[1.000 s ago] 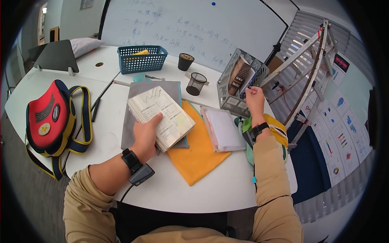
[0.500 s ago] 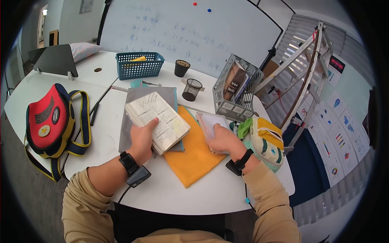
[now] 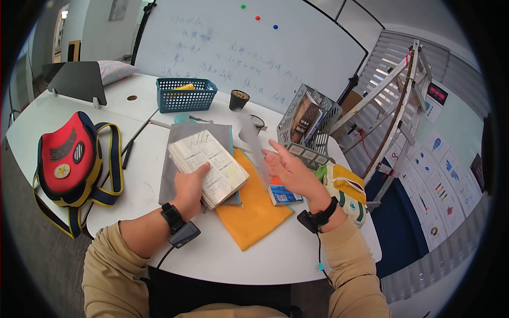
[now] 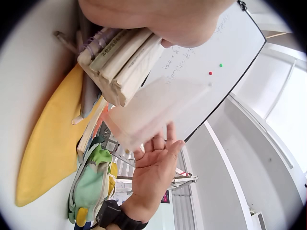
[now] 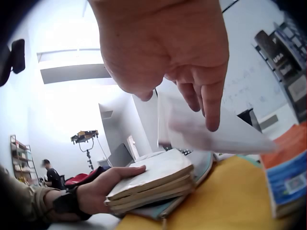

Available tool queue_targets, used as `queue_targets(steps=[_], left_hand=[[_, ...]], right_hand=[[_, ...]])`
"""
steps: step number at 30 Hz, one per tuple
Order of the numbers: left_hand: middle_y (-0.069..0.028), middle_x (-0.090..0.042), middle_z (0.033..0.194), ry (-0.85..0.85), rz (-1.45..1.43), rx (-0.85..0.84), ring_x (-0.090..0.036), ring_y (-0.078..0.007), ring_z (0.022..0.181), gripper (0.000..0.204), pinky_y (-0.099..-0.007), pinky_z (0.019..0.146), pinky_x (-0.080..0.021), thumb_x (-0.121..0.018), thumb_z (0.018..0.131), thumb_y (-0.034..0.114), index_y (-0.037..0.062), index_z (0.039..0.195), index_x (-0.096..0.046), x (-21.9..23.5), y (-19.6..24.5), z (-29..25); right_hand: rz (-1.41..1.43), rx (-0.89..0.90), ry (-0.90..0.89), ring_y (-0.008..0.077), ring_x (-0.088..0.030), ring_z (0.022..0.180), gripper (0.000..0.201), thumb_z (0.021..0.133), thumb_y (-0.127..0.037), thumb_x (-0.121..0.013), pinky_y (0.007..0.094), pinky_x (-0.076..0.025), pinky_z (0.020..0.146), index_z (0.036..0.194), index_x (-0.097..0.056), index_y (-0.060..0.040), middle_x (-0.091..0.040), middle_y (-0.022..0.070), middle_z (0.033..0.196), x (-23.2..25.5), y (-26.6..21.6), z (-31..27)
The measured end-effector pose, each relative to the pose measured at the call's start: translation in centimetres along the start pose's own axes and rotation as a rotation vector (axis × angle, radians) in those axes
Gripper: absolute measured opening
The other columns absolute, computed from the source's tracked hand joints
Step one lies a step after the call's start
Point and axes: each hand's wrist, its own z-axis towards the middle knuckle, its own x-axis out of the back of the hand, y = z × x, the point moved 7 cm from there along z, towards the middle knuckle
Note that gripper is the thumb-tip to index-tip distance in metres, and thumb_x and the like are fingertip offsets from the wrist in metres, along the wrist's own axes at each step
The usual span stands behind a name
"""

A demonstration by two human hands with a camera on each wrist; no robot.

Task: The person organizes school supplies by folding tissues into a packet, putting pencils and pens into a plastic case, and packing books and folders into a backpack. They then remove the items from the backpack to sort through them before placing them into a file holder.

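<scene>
My left hand (image 3: 191,185) grips a stack of worn books (image 3: 209,167) by its near left side, thumb across the printed top one. The yellowed page edges (image 4: 129,67) show in the left wrist view. The stack overlaps a grey zip pouch (image 3: 177,132). My right hand (image 3: 291,172) has its fingers extended beside a thin, translucent white folder-like item (image 4: 148,108), which stands tilted and blurred between the stack and that hand. Below the right hand an orange-and-blue book (image 3: 285,195) lies on the edge of an orange cloth pouch (image 3: 252,222).
A grey crate (image 3: 299,151) holding books stands at the back right, a green-and-yellow pencil bag (image 3: 347,193) in front of it. Farther back are a blue basket (image 3: 185,100), a small pot (image 3: 238,100) and a mesh cup (image 3: 257,124). A red backpack (image 3: 69,159) lies left.
My right hand came from the crate to the translucent folder-like item, which has risen off the orange-and-blue book and tipped leftward. The left hand keeps its grip on the books.
</scene>
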Motion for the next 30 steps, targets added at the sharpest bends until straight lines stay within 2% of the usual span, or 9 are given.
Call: queue_targets(steps=[4,10,13,14,17,20,23,27,30], left_hand=[[-0.0189,-0.076,0.143,0.020,-0.014,0.017,-0.079,-0.0313,0.124,0.047,-0.0436,0.104,-0.068,-0.077,0.106,0.003,-0.0047,0.149,-0.061,0.4,-0.4,0.3],[-0.0193,-0.075,0.143,0.006,-0.010,-0.006,-0.079,-0.0320,0.124,0.049,-0.0441,0.103,-0.068,-0.077,0.106,0.003,-0.0036,0.151,-0.058,0.2,0.0,0.0],[-0.0195,-0.074,0.144,-0.005,-0.033,-0.016,-0.079,-0.0320,0.124,0.052,-0.0441,0.103,-0.068,-0.077,0.106,0.003,-0.0032,0.153,-0.055,0.2,-0.1,0.3],[-0.0195,-0.073,0.144,-0.010,-0.044,-0.018,-0.079,-0.0320,0.125,0.053,-0.0440,0.103,-0.068,-0.076,0.106,0.002,-0.0031,0.154,-0.054,0.3,-0.3,0.4],[-0.0195,-0.073,0.145,-0.017,-0.057,-0.021,-0.078,-0.0319,0.127,0.056,-0.0442,0.104,-0.068,-0.077,0.106,0.003,-0.0028,0.155,-0.052,0.1,-0.1,0.3],[-0.0187,-0.071,0.149,-0.060,-0.067,-0.067,-0.076,-0.0334,0.131,0.055,-0.0476,0.109,-0.067,-0.072,0.109,0.005,-0.0013,0.160,-0.051,-0.4,1.0,-0.1],[-0.0183,-0.068,0.152,-0.049,-0.101,-0.110,-0.074,-0.0338,0.134,0.058,-0.0480,0.110,-0.067,-0.072,0.110,0.006,0.0007,0.162,-0.048,-0.5,2.2,-0.2],[-0.0172,-0.070,0.149,-0.004,-0.132,-0.251,-0.075,-0.0322,0.131,0.061,-0.0464,0.108,-0.067,-0.078,0.105,0.005,0.0005,0.158,-0.049,-0.1,4.3,0.1],[-0.0164,-0.070,0.148,0.014,-0.091,-0.410,-0.075,-0.0292,0.129,0.060,-0.0426,0.108,-0.065,-0.081,0.104,0.007,0.0001,0.155,-0.050,0.2,6.3,0.1]], right_hand=[[-0.242,-0.086,-0.084,0.0298,-0.079,0.121,0.047,0.117,-0.031,-0.063,0.0407,-0.060,0.107,0.149,-0.066,0.0038,-0.081,0.0228,0.134,0.8,3.5,1.1],[-0.752,-0.610,-0.181,0.0486,-0.068,0.142,0.095,0.098,-0.062,-0.080,0.0507,-0.053,0.122,0.148,-0.060,0.0168,-0.070,0.0383,0.148,0.8,15.8,-1.2],[-0.709,-0.636,-0.119,0.0500,-0.067,0.142,0.111,0.095,-0.066,-0.082,0.0500,-0.053,0.122,0.152,-0.049,0.0243,-0.068,0.0412,0.148,0.9,18.8,-1.6],[-0.668,-0.598,-0.035,0.0482,-0.071,0.136,0.115,0.090,-0.070,-0.087,0.0474,-0.060,0.109,0.144,-0.056,0.0266,-0.063,0.0435,0.152,1.6,19.3,-1.9],[-0.466,-0.620,0.073,0.0382,-0.079,0.125,0.096,0.091,-0.053,-0.095,0.0430,-0.063,0.101,0.141,-0.064,0.0222,-0.074,0.0341,0.142,2.8,17.0,-3.3],[0.098,-0.617,0.042,0.0271,-0.083,0.110,0.068,0.093,-0.030,-0.096,0.0379,-0.065,0.092,0.136,-0.071,0.0155,-0.082,0.0219,0.128,2.1,19.9,-4.1],[0.382,-0.601,0.189,0.0205,-0.083,0.098,0.039,0.096,-0.011,-0.091,0.0370,-0.066,0.087,0.128,-0.078,0.0071,-0.085,0.0139,0.117,2.4,18.0,-5.0],[0.749,-0.479,0.342,0.0200,-0.082,0.099,0.037,0.101,-0.010,-0.086,0.0363,-0.065,0.089,0.134,-0.074,0.0034,-0.083,0.0117,0.121,3.7,16.9,-4.7],[0.817,-0.247,0.562,0.0186,-0.080,0.105,0.036,0.105,-0.010,-0.082,0.0359,-0.065,0.093,0.137,-0.069,0.0017,-0.080,0.0110,0.127,4.3,13.9,-4.5]])
